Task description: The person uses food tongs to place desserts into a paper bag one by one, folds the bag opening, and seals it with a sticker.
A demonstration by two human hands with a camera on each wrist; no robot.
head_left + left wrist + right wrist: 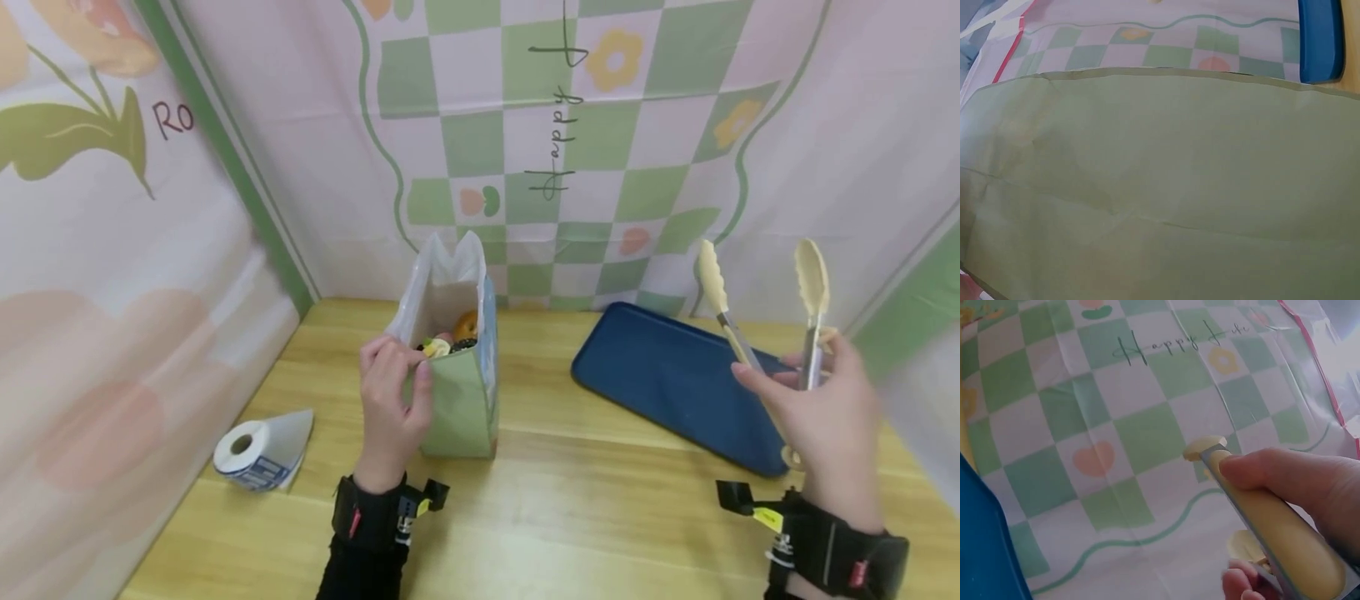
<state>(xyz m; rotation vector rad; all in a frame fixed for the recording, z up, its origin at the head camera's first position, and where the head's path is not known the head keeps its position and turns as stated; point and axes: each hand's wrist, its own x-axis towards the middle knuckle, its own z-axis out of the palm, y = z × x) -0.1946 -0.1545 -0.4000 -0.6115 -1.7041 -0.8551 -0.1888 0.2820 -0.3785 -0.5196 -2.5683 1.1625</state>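
Observation:
A green paper bag (457, 400) stands open on the wooden table (585, 517), with small round foods (453, 337) showing inside. My left hand (392, 404) pinches the bag's near top edge. The bag's green side (1160, 187) fills the left wrist view. My right hand (821, 417) holds cream-tipped tongs (765, 308) upright above the table's right side, their two tips spread apart with nothing between them. The right wrist view shows my fingers (1291, 478) curled round the tongs' cream handle (1272, 531).
A blue tray (667, 375) lies on the table between the bag and my right hand. A roll of white paper (258, 450) rests at the left. Patterned cloth walls (570, 142) close in the back and both sides.

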